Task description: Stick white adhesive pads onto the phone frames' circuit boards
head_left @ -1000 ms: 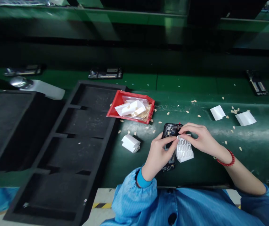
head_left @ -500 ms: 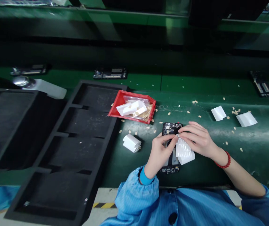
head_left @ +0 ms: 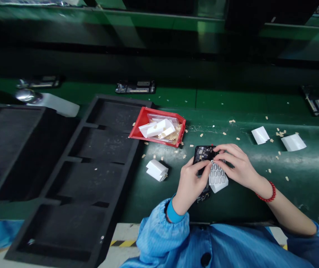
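Note:
An opened black phone body [head_left: 203, 153] with its circuit board showing lies on the green bench in front of me. My left hand [head_left: 190, 184] grips its left side, fingers curled over the edge. My right hand [head_left: 235, 166] holds a white sheet of small stickers [head_left: 217, 177] against the phone's right side, its fingertips pinched together at the sheet's top edge. A red bead bracelet is on my right wrist.
A red bin [head_left: 157, 127] with white folded liners and paper scraps stands just beyond the phone. A folded white liner [head_left: 156, 170] lies left of my hands. Black foam trays [head_left: 92, 163] fill the left. More liners [head_left: 260, 134] and scraps lie right; other phone bodies [head_left: 136, 87] sit on the belt.
The hands stayed on the phone and sticker sheet with small shifts; the phone tilted slightly and the sheet turned flatter toward me. The phone bodies on the belt drifted right.

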`<state>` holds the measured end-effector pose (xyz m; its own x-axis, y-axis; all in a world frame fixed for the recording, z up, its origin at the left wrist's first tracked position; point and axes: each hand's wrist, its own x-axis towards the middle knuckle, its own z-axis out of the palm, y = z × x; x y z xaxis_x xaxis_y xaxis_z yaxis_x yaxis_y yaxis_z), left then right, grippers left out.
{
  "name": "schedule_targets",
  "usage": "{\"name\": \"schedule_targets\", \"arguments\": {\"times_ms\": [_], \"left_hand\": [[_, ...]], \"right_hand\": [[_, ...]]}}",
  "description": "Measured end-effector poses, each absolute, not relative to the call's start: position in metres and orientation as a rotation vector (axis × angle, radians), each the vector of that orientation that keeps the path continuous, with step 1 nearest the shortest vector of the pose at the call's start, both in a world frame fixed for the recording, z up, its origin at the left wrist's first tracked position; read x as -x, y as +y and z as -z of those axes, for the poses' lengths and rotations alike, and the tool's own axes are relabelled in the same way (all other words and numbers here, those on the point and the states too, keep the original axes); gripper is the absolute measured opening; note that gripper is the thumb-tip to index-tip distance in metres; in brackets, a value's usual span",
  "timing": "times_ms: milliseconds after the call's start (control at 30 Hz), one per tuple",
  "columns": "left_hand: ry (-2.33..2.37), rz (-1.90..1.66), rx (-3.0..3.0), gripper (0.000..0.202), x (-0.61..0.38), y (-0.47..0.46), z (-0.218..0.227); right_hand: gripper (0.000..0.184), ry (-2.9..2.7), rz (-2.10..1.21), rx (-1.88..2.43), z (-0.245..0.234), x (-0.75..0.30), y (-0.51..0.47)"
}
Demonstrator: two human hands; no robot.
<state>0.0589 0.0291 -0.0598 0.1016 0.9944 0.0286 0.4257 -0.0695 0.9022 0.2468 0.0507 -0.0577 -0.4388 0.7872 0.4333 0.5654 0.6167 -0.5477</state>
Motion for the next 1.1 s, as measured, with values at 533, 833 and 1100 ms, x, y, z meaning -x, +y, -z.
{"name": "schedule_targets", "arguments": {"times_ms": [533,833,1100], "left_hand": [[1.423,-0.947,-1.601,0.016,-0.061,0.029,0.065],[1.431,-0.949,-1.582,0.015,-0.060,0.028,0.065],[1.402,-0.945,-1.595,0.016,-0.063,0.027,0.060]], "right_hand": [[0.006,-2.351,0.011,0.852,0.056,-0.248,0.049],[0.005,-2.196,-0.286,0.988,0.063,-0.253,0.050],[0.019,-2.340,-0.177,0.962,0.063,-0.251,0.050]]}}
